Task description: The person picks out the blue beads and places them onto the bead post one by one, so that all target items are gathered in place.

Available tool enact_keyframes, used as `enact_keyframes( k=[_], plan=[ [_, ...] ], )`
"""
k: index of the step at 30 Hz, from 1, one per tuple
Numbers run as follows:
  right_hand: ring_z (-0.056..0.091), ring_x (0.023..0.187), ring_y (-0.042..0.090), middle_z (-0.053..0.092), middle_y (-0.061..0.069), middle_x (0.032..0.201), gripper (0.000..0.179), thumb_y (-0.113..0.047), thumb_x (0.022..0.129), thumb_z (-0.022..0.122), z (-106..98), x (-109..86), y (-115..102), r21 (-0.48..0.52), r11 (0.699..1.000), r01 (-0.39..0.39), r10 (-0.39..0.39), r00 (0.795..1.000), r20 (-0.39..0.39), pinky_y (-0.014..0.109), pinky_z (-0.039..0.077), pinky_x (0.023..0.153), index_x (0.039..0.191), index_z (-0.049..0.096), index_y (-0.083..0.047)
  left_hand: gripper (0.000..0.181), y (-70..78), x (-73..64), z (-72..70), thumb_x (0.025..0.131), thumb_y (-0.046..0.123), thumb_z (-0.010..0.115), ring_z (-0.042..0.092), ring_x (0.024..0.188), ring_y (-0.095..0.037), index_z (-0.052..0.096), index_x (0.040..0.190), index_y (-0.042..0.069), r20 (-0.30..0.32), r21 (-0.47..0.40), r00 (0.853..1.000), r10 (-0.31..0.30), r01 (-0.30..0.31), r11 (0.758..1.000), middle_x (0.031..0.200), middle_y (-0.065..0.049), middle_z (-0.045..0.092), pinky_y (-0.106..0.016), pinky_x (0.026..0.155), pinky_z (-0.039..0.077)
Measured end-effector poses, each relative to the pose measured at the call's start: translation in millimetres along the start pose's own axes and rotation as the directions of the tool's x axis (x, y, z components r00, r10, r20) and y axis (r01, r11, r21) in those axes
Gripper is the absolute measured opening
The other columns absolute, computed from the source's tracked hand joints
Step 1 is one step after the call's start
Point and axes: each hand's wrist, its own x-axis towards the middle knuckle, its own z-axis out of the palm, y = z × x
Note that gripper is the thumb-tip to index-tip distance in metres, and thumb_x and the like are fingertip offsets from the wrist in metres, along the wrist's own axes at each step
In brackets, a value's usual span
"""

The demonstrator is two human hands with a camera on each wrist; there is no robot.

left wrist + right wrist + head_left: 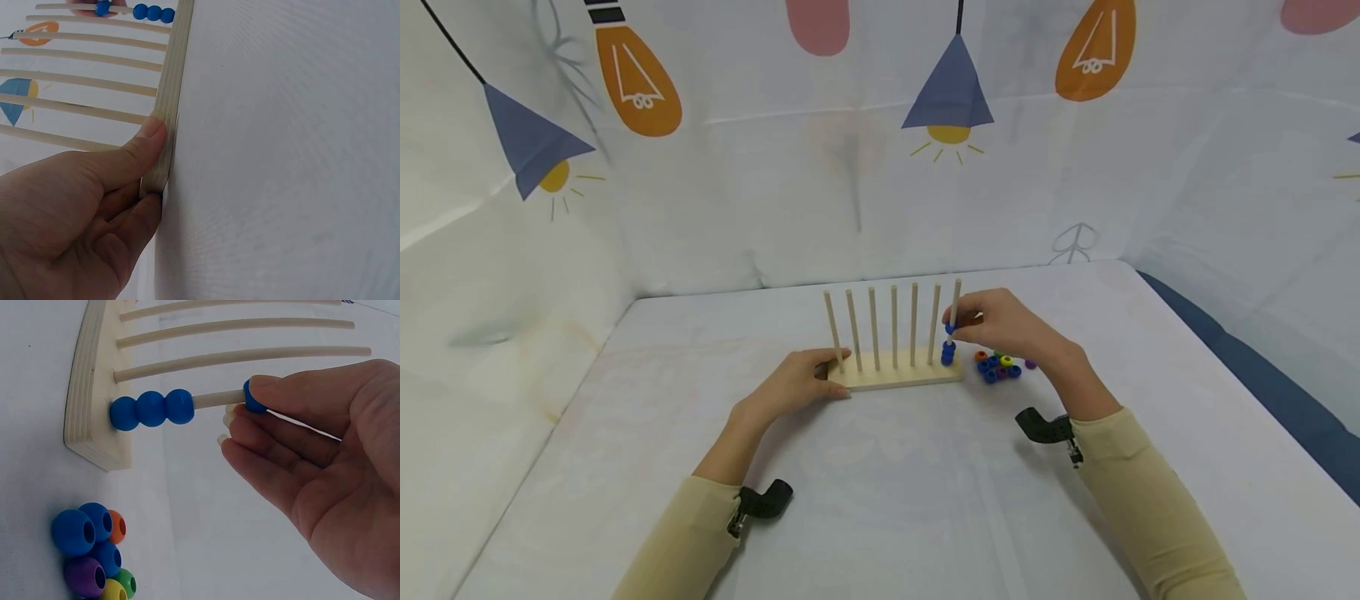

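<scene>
A pale wooden base (pixel 895 379) with several upright pegs stands on the table. My left hand (pixel 796 379) grips its left end, thumb along the front edge, as the left wrist view shows up close. On the rightmost peg (pixel 215 399), three blue beads (pixel 152 409) are stacked against the base. Higher on that peg, a fourth blue bead (pixel 255 397) is pinched by my right hand (pixel 325 425) between thumb and fingers, with the peg running through it. The other pegs carry no beads.
Right of the base lies a cluster of loose beads (pixel 991 367) in blue, orange, yellow, green and purple. One purple bead (pixel 1030 364) sits slightly apart. Behind the white table (pixel 865 483) hangs a printed white cloth (pixel 820 200).
</scene>
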Motion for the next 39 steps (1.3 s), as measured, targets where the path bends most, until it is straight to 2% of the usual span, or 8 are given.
enact_keyframes(
  k=[6, 16, 25, 32, 39],
  plan=[
    [0.068, 0.097, 0.021, 0.073, 0.005, 0.103, 0.015, -0.010, 0.092, 0.069, 3.1, 2.2, 1.3, -0.026, 0.999, -0.045, 0.045, 0.999, 0.023, 0.041, 0.057, 0.087, 0.106, 0.072, -0.013, 0.065, 0.0, -0.1, -0.1, 0.085, 0.026, 0.079, 0.041, 0.145, -0.023, 0.053, 0.144, 0.013, 0.003, -0.004, 1.000, 0.000, 0.000, 1.000, 0.152, -0.002, 0.050, -0.044, 0.115, 0.039],
    [0.069, 0.092, 0.023, 0.074, 0.006, 0.102, 0.021, -0.012, 0.092, 0.070, 8.3, 6.2, 7.7, -0.062, 0.996, -0.069, 0.072, 0.996, 0.053, 0.037, 0.056, 0.080, 0.111, 0.071, -0.005, 0.067, 2.3, -1.3, -1.4, 0.085, 0.026, 0.080, 0.042, 0.144, -0.024, 0.053, 0.145, 0.013, 0.003, 0.005, 1.000, -0.007, 0.007, 1.000, 0.152, -0.006, 0.049, -0.044, 0.115, 0.040],
    [0.068, 0.089, 0.018, 0.074, 0.007, 0.099, 0.016, -0.010, 0.091, 0.072, 9.8, 7.8, 9.3, -0.103, 0.994, -0.049, 0.056, 0.996, 0.064, 0.036, 0.057, 0.080, 0.106, 0.072, -0.008, 0.067, 4.1, -2.7, -1.4, 0.085, 0.025, 0.080, 0.042, 0.144, -0.025, 0.053, 0.145, 0.013, 0.000, -0.005, 1.000, 0.005, -0.005, 1.000, 0.152, -0.008, 0.049, -0.045, 0.114, 0.040],
    [0.067, 0.088, 0.018, 0.074, 0.007, 0.099, 0.016, -0.012, 0.091, 0.072, 8.5, 7.5, 8.5, -0.124, 0.991, -0.047, 0.057, 0.996, 0.076, 0.037, 0.057, 0.080, 0.106, 0.072, -0.009, 0.068, 2.3, -0.9, -1.8, 0.084, 0.026, 0.080, 0.041, 0.144, -0.024, 0.052, 0.145, 0.013, 0.007, -0.005, 1.000, -0.016, 0.016, 1.000, 0.152, -0.005, 0.049, -0.043, 0.114, 0.041],
    [0.068, 0.097, 0.021, 0.073, 0.007, 0.106, 0.022, -0.012, 0.091, 0.071, 5.6, 7.1, 16.9, -0.127, 0.991, -0.035, 0.045, 0.996, 0.074, 0.040, 0.057, 0.085, 0.112, 0.072, -0.010, 0.068, 0.8, 1.0, -0.6, 0.084, 0.026, 0.080, 0.041, 0.144, -0.023, 0.052, 0.145, 0.014, 0.009, -0.005, 1.000, -0.016, 0.016, 1.000, 0.152, -0.003, 0.049, -0.042, 0.114, 0.040]
  ],
)
